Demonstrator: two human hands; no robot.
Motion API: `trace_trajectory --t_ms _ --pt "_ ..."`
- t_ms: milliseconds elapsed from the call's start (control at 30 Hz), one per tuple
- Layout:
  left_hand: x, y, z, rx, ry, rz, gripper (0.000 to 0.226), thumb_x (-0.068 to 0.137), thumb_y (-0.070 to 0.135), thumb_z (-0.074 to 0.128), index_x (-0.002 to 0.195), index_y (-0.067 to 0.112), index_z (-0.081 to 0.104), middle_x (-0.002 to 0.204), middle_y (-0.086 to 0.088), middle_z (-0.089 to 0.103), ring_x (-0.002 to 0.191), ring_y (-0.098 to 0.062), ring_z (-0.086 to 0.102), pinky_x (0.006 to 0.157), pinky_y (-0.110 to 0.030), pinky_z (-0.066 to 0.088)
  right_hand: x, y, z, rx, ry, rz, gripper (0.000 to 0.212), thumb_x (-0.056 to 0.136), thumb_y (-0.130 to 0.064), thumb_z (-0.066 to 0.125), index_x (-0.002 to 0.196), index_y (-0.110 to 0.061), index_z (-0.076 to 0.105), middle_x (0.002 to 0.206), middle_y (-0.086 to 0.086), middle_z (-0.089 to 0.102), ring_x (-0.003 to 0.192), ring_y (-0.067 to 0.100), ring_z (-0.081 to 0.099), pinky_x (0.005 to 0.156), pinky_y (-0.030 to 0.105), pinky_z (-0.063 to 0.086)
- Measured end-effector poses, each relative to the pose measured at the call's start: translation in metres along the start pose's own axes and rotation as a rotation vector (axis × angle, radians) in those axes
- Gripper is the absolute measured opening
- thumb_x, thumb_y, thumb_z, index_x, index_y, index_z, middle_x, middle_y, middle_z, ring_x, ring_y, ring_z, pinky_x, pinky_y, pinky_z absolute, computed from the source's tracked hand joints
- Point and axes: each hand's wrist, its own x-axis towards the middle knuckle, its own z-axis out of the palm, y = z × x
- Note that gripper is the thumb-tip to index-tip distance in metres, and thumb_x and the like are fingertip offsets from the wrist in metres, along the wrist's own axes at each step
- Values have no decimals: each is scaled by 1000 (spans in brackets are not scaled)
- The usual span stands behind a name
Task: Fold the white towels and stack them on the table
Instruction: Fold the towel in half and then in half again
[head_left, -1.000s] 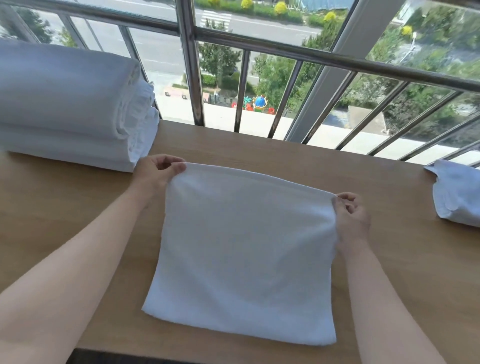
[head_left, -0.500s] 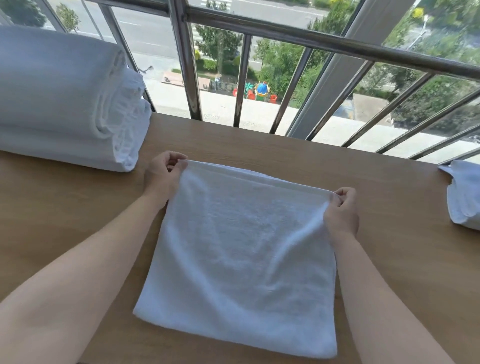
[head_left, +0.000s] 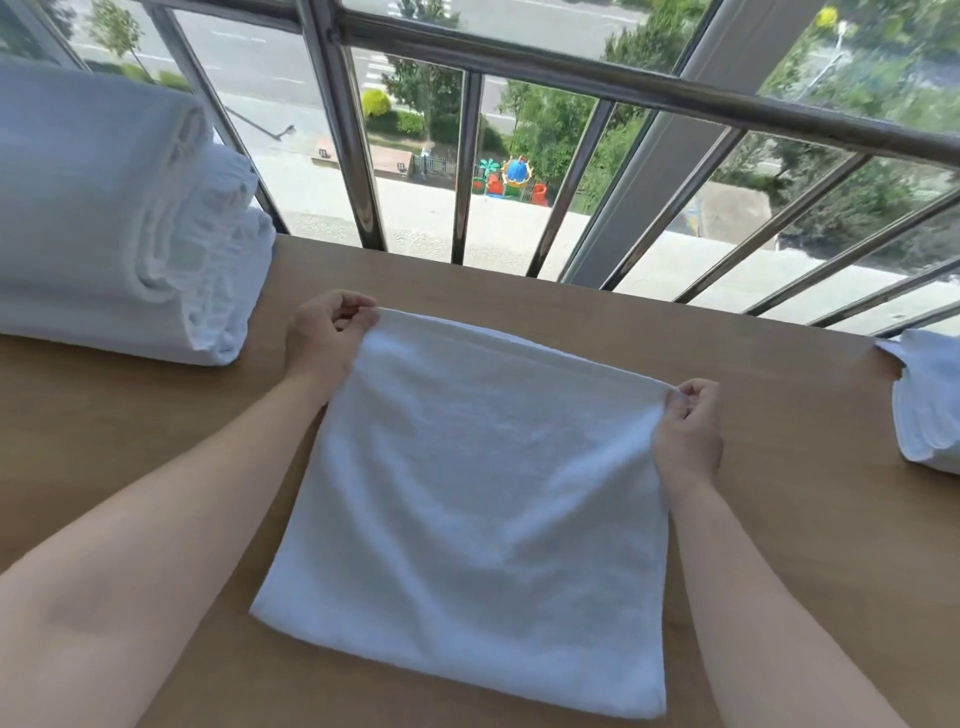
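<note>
Head: white towel lies on worktop; left grip, right grip pinch far corners; stack well apart.

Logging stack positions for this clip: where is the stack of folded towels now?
Head view: the stack of folded towels sits far left on the wooden table, beside the window railing, left of the left hand.

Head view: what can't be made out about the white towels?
- Tall stack of folded white towels, head view: cut by left edge; count unclear.
- Small white cloth pile, head view: cut by right edge.
- Flat white towel pinched by left hand and right hand, head view: lower layers hidden under its top.
</note>
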Motion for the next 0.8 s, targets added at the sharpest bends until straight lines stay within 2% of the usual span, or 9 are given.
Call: trace_trajectory --t_ms 67,167,200,267,400,600,667,733,800 --pt "4 2 4 49 -9 19 7 87 34 75 84 38 69 83 17 71 75 0 64 69 -14 47 2 0 3 -17 -4 32 3 101 -27 42 100 -26 44 76 -6 55 75 27 52 67 33 34" --pt "8 6 10 94 -2 33 3 89 34 72 91 33 70 82 20 67 75 7 62 64 0 39 10 -1 5 -47 13 54 5 102 -27 42 102 -24 45 84 1 58 81 30 53 70 34 36" --pt "9 8 11 121 -1 34 4 90 35 71 93 31 70 82 20 66 74 8 60 62 1 37 11 -2 6 -65 19 61 4 102 -26 42 101 -23 45 85 1 57 82 30 53 70 33 36" --pt "8 9 15 199 0 68 9 94 35 66 96 28 69 85 16 65 76 1 58 64 -4 37 14 -3 7 -125 9 82 3 101 -25 42 101 -22 44 86 1 57 84 29 51 71 33 35" --pt "7 10 19 313 48 108 13 94 38 62 98 27 68 92 12 66 87 -10 58 74 -26 42 17 -9 10 -235 -12 117 6 102 -25 39 102 -20 43 89 6 57 85 31 54 75 39 44" --pt "4 12 29 481 92 162 13 95 37 59 100 26 66 105 4 65 92 -20 61 71 -31 39 9 -11 14 -447 0 61 11 105 -30 30 103 -20 35 88 13 55 80 33 49 74 42 41" --pt "6 14 29 481 86 106 19 95 40 59 106 25 65 114 0 59 100 -25 61 75 -33 40 9 -16 12 -440 -12 97 13 105 -29 30 111 -20 37 96 16 59 84 35 51 76 42 39" --pt "-1 17 26 467 102 65 27 97 40 57 118 24 63 124 -3 55 113 -28 56 84 -36 42 0 -21 10 -412 17 111 27 104 -29 35 129 -19 36 118 19 56 98 38 56 80 41 36" --pt "-30 24 28 462 128 203 31 101 34 52 127 19 60 132 -7 55 123 -30 51 98 -42 40 -25 -21 11 -449 150 -71 39 100 -26 46 137 -15 39 129 20 49 111 40 52 87 45 36"
